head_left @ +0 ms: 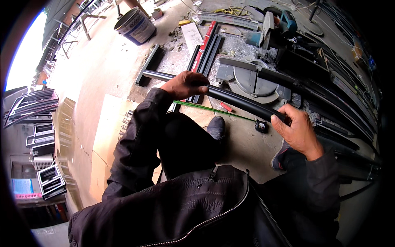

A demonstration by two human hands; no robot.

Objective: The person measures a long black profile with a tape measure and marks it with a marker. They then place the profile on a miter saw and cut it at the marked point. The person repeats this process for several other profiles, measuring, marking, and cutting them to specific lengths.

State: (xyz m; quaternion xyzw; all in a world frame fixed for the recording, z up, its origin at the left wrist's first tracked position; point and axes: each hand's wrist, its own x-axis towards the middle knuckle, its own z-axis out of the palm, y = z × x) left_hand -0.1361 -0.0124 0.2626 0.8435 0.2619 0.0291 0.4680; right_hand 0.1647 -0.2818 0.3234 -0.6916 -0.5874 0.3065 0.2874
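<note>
Two hands: left hand (184, 85) and right hand (297, 129) both clamped around a long black bar (238, 101), held level.
Floor: concrete floor (103, 70), saw (257, 80), bucket (135, 25).

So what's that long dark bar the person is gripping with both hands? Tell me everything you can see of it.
The long dark bar looks like a black metal profile, smooth and slightly glossy. It is held roughly level above the concrete floor, slanting from upper left to lower right. The left hand wraps over it near its middle; the right hand grips it further along. Its far left end looks cut square.
</note>
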